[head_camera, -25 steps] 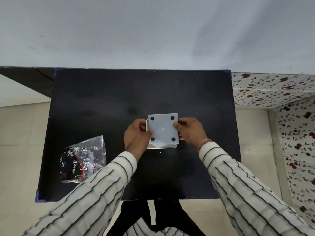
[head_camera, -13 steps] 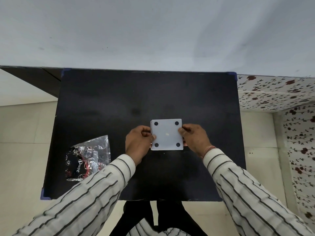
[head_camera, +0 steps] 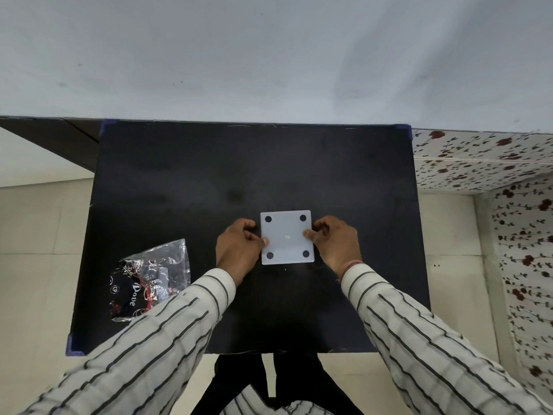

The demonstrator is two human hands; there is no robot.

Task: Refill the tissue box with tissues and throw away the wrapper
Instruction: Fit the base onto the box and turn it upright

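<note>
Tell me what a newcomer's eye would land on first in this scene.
First, the white square box base with four black dots, bright against the middle of the black table, held at its side edges by the left hand and right hand. Next, the crinkled clear wrapper lying near the table's front-left corner.

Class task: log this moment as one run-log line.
left hand: grips tissue box | right hand: grips it | wrapper: on table, left
</note>
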